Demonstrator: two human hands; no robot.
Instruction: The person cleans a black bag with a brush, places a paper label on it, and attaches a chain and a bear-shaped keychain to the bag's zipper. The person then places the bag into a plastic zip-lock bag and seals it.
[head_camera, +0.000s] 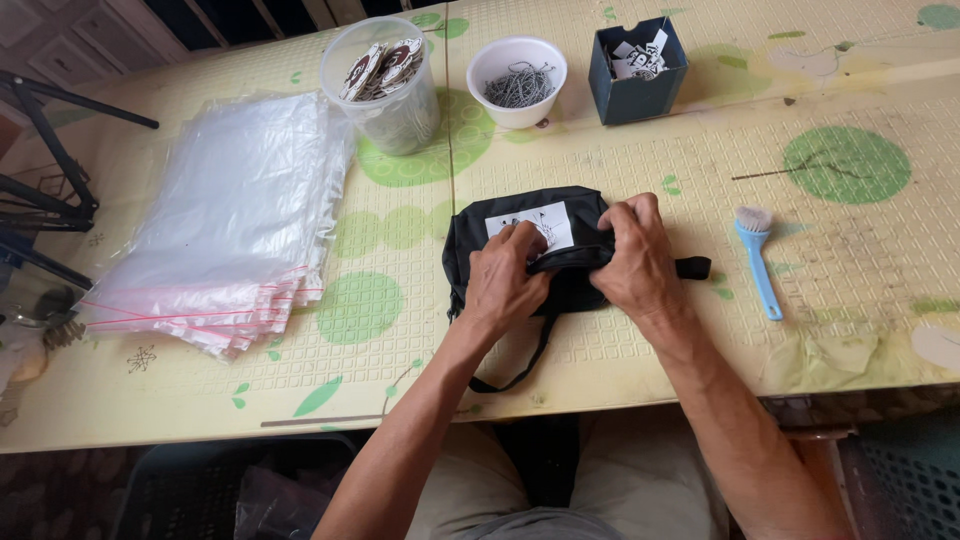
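So both hands are on a small black fabric pouch (545, 255) sitting in the middle of the frame on the patterned table (620, 170); left hand (505, 280) is curled with fingertips pressing down on the pouch's top edge, right by a white card (530, 225) that lies on its upper face; right hand (635, 255) is closed over the pouch's right end, fingers wrapped round the fabric. The strap (520, 370) trails off toward the lower edge of the table.

Progress-wise, I'd guess it's midway; the card is already on the pouch, but the pouch isn't in any bag; the stack of clear zip bags (225, 220) at the left looks untouched. Upper part of the frame has a clear tub of printed tags (385, 80), a white bowl of metal pins (517, 82) and a dark blue box of cards (637, 68); a blue brush (757, 255) lies to the right of the pouch, apart from it.
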